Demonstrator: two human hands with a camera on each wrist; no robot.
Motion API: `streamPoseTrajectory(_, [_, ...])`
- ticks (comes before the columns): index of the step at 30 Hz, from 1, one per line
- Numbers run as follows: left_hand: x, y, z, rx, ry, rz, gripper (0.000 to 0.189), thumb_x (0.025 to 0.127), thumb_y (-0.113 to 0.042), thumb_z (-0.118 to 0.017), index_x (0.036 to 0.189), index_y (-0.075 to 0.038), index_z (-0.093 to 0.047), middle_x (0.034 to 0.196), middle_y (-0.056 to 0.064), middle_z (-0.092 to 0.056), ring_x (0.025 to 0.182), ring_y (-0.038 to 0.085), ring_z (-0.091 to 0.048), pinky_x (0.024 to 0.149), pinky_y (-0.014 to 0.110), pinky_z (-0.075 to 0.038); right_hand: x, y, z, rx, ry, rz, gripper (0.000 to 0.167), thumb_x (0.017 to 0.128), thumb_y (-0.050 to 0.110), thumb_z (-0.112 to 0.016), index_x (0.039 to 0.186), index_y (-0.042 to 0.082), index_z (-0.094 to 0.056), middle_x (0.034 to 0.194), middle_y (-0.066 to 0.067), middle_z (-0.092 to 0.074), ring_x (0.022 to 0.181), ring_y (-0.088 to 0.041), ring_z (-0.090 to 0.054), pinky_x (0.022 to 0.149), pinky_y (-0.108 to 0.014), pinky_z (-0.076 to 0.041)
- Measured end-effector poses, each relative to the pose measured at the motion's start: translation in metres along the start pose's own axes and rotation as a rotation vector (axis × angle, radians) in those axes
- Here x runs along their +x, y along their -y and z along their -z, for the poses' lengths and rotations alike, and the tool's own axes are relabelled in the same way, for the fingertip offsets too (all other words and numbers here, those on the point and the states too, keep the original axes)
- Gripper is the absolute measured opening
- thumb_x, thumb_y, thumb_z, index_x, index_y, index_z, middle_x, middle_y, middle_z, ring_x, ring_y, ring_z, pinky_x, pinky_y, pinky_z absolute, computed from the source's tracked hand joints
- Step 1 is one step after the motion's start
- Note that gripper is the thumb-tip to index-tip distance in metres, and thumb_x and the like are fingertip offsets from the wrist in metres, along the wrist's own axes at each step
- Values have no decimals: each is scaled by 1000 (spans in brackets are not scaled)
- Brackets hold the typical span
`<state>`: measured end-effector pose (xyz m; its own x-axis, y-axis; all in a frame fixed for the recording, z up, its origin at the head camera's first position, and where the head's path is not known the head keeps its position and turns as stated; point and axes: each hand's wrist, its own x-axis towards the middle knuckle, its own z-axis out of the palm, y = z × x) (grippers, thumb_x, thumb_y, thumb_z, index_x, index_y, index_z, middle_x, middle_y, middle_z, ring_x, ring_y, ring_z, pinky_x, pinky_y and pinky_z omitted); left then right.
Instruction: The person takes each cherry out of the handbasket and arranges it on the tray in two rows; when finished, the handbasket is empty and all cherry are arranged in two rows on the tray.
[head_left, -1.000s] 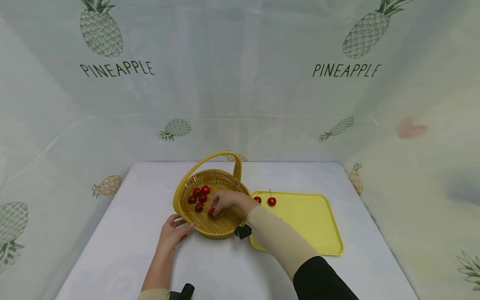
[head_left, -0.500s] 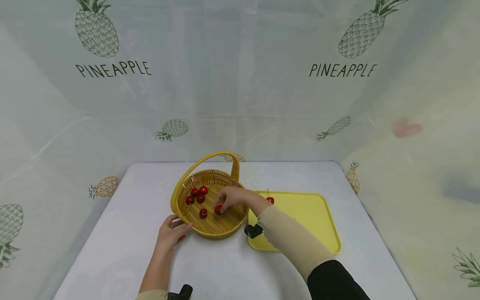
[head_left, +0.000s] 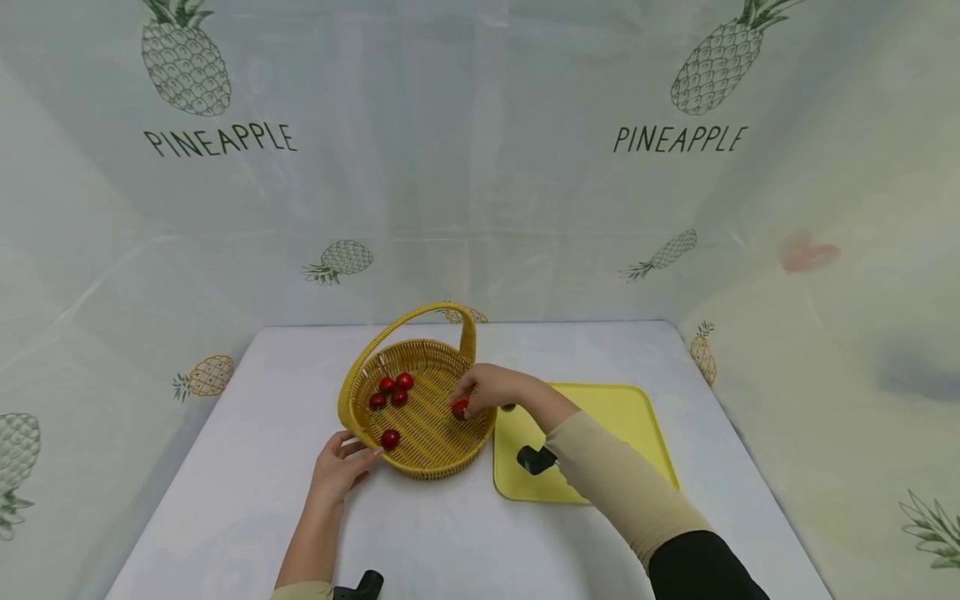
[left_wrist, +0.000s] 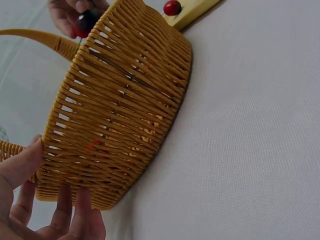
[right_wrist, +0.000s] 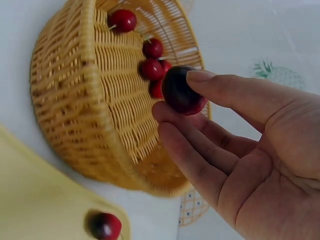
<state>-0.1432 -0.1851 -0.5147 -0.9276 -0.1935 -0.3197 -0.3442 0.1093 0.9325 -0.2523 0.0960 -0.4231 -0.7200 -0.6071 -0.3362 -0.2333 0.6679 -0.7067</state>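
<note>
A round yellow wicker basket (head_left: 431,446) with an arched handle (head_left: 371,354) stands on the white table. My left hand (head_left: 343,468) holds its near-left side; in the left wrist view the thumb lies at the rim and the fingers against the woven wall. My right hand (head_left: 491,387) pinches a dark red cherry (right_wrist: 182,95) between thumb and fingertips, over the basket's right part. Several cherries lie inside the basket, most grouped at its left, with one cherry (head_left: 390,439) apart near the front rim.
Right of the basket lies a yellow tray (head_left: 607,408), partly under my right forearm. A cherry (right_wrist: 106,226) rests on the tray near its corner. A pineapple-print curtain (head_left: 480,167) hangs behind the table.
My right hand has moved right across the basket with its cherry. One cherry in the basket has shifted toward the front rim. My left hand stays at the basket's side.
</note>
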Motion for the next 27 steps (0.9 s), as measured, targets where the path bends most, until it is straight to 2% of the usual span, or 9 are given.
streamPoseTrajectory(2, [0, 0, 0, 3, -1, -1, 58, 85, -17, -78, 133, -4, -48, 128, 22, -54, 92, 16, -61, 85, 42, -51, -6, -3, 4, 25, -2, -22, 27, 86, 5, -73, 111, 15, -73, 100, 4, -65, 48, -13, -30, 44, -28, -28])
streamPoseTrajectory(3, [-1, -1, 0, 3, -1, -1, 58, 85, -17, -78, 133, -4, -48, 128, 22, -54, 92, 16, -61, 85, 42, -51, -9, -5, 6, 29, -6, -26, 27, 86, 5, -72, 111, 16, -73, 100, 5, -64, 47, -13, -30, 44, -27, -30])
streamPoseTrajectory(5, [-1, -1, 0, 6, -4, 1, 57, 85, -16, -78, 133, -4, -48, 128, 21, -55, 93, 16, -61, 85, 41, -51, -14, -9, 9, 48, -12, -29, 27, 87, 4, -72, 111, 15, -73, 100, 3, -65, 49, -14, -38, 46, -27, -34])
streamPoseTrajectory(9, [-2, 0, 1, 7, -5, 2, 58, 85, -16, -78, 133, -4, -48, 129, 21, -54, 94, 17, -61, 86, 42, -50, -22, -19, 14, 44, -31, -1, 26, 86, 3, -72, 110, 14, -74, 102, 1, -65, 65, -17, -57, 56, -28, -45])
streamPoseTrajectory(11, [-1, 0, 1, 7, -3, 1, 57, 85, -16, -77, 133, -4, -48, 129, 22, -54, 94, 18, -61, 86, 42, -50, -26, -24, 16, 47, -46, 7, 26, 86, 2, -72, 110, 12, -74, 104, 1, -65, 70, -18, -60, 56, -28, -45])
streamPoseTrajectory(16, [-1, 0, 0, 6, -4, 2, 56, 86, -15, -76, 133, -4, -48, 129, 22, -54, 94, 17, -61, 85, 41, -51, -37, -42, 19, 103, -73, -30, 29, 86, 3, -71, 113, 13, -73, 103, 0, -67, 49, -13, -38, 45, -29, -32])
streamPoseTrajectory(18, [-2, 0, 0, 6, -3, 1, 55, 86, -15, -76, 133, -4, -48, 129, 21, -54, 94, 17, -61, 85, 41, -51, -40, -50, 20, 116, -86, -34, 28, 86, 2, -71, 113, 12, -73, 102, -2, -67, 47, -13, -36, 44, -29, -34])
streamPoseTrajectory(22, [-2, 0, 0, 8, -3, -8, 55, 86, -14, -76, 133, -4, -48, 128, 22, -55, 92, 17, -61, 85, 42, -51, -46, -61, 23, 127, -122, -11, 26, 85, 2, -72, 110, 7, -72, 106, -6, -67, 64, -22, -58, 55, -32, -49])
streamPoseTrajectory(27, [-1, 0, 1, 6, 1, -5, 59, 86, -15, -77, 134, -3, -47, 129, 22, -54, 91, 15, -61, 84, 42, -51, -52, -75, 26, 142, -169, -3, 26, 85, 1, -73, 111, 3, -71, 115, -11, -64, 94, -31, -62, 75, -45, -53])
